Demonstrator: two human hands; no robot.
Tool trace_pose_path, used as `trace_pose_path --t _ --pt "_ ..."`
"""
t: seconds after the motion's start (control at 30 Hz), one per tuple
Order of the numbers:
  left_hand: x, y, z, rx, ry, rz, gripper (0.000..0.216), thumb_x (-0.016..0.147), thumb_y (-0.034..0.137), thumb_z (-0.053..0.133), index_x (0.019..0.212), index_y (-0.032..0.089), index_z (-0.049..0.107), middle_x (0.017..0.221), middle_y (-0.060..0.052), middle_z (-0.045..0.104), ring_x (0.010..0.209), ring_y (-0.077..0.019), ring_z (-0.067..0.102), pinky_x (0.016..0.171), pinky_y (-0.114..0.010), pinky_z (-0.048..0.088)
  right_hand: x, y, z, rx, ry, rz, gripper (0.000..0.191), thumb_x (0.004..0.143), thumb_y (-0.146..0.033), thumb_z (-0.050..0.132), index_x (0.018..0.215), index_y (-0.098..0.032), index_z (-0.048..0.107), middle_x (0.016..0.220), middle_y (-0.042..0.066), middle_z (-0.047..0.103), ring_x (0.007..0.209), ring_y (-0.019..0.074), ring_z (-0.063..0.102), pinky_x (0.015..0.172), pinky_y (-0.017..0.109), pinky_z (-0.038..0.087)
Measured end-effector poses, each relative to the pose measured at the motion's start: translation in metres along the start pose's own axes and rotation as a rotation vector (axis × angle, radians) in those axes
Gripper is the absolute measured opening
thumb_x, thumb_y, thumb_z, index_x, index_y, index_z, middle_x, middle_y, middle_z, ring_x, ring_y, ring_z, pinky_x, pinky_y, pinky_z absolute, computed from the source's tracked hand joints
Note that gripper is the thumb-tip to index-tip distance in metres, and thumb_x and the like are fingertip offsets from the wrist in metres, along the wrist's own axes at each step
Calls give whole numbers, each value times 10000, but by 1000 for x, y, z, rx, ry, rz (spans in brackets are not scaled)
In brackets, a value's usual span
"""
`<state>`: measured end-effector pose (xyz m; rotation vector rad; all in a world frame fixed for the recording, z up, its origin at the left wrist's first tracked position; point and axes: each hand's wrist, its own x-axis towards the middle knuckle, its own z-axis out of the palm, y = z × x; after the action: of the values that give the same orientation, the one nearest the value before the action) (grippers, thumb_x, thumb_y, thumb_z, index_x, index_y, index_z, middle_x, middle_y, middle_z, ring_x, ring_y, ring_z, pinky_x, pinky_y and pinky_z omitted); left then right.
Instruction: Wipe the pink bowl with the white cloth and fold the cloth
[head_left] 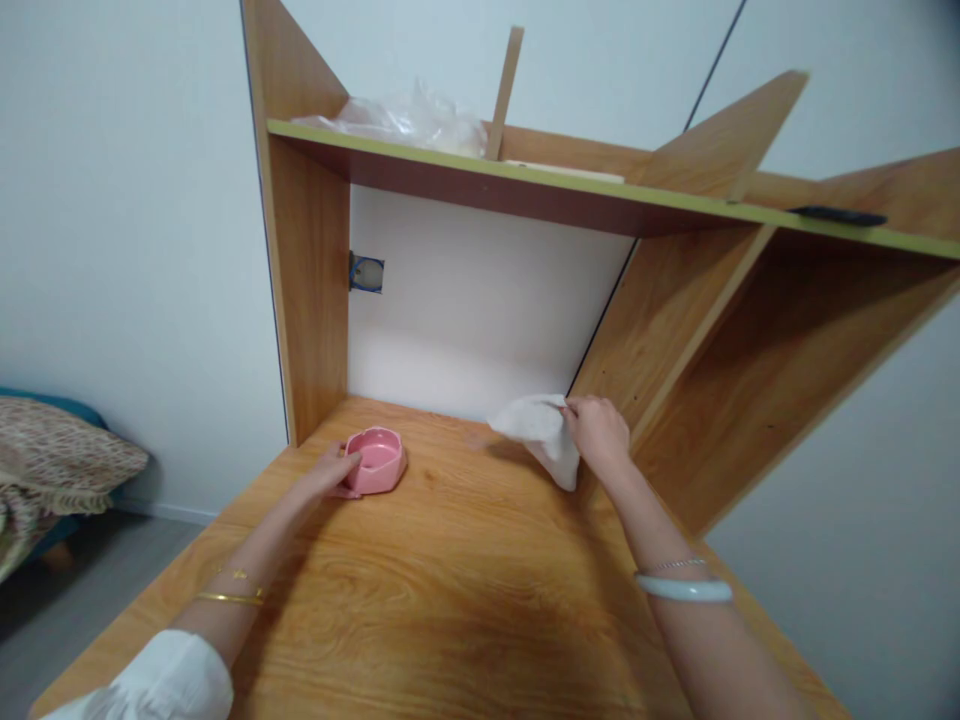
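My left hand grips the near-left side of a pink faceted bowl, thumb over the rim and fingers outside. The bowl is upright at the desk's back left; nothing shows inside it. On the right, my right hand pinches the edge of a white cloth or tissue, whose exact kind I cannot make out. It hangs loosely down to the left of the hand, close to the back panel and the wooden divider. Both hands are over the wooden desk.
An overhead shelf spans the back, holding a clear plastic bag and a dark flat object. A wooden divider stands at the right. An outlet box is set in the back wall. A patterned cushion lies far left.
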<state>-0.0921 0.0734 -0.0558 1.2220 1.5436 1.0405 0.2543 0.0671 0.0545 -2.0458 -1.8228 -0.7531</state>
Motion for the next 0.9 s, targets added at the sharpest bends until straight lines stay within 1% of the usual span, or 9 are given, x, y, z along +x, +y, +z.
trace_pose_path --t 0.1,0.17,0.3,0.4,0.5,0.63,0.77,0.83,0.9 --pt "-8 5 7 -128 -103 -70 370 801 243 450 1147 143 366 712 -28 548 526 -119 563 489 -246 521 7 10 0 117 -64 39 218 814 -238 449 801 -208 665 775 83 658 727 192 585 560 253 354" --pt "-13 9 13 -227 -196 -76 349 802 251 455 1135 171 388 725 -19 550 561 -112 566 534 -245 528 14 14 2 195 -118 34 228 812 -259 450 775 -202 668 746 72 659 697 181 586 556 245 350" --pt "-21 19 30 -362 -377 -64 365 801 319 467 1139 186 426 731 -23 561 628 -116 582 595 -241 529 22 11 2 223 -31 49 296 802 -319 451 648 -162 649 728 97 637 708 188 568 590 250 350" --pt "-24 21 49 -399 -458 -58 399 802 327 449 1173 187 404 676 -6 553 570 -99 570 552 -208 511 15 -4 3 354 -40 76 311 801 -346 442 629 -164 627 652 73 612 635 172 549 551 238 332" --pt "-24 19 70 -347 -436 -2 423 805 356 431 1189 185 384 594 23 533 454 -76 528 447 -171 464 -4 -25 9 485 -69 64 270 804 -310 428 690 -171 630 607 44 600 584 160 529 527 230 314" --pt "-24 10 91 -230 -361 81 452 807 348 401 1210 147 356 488 43 518 340 -72 479 329 -133 360 -37 -56 22 717 -78 8 268 803 -227 389 850 -163 644 700 48 642 618 159 544 566 228 338" --pt "-24 0 98 -178 -328 102 450 774 314 449 1189 149 398 459 57 517 300 -70 450 300 -133 328 -68 -82 33 959 -145 -49 315 810 -244 362 934 -169 643 742 37 648 651 159 548 589 232 367" --pt "-24 -4 98 -124 -293 133 442 759 304 462 1175 161 421 506 53 547 300 -65 444 303 -145 344 -79 -90 37 990 -164 -59 299 794 -262 398 934 -182 649 727 25 633 650 153 537 598 234 372" --pt "-25 -8 98 -53 -266 161 422 757 306 457 1156 169 443 565 42 577 320 -67 459 319 -159 369 -87 -96 40 951 -155 -48 268 777 -305 438 852 -196 672 696 17 603 658 152 521 612 238 369"
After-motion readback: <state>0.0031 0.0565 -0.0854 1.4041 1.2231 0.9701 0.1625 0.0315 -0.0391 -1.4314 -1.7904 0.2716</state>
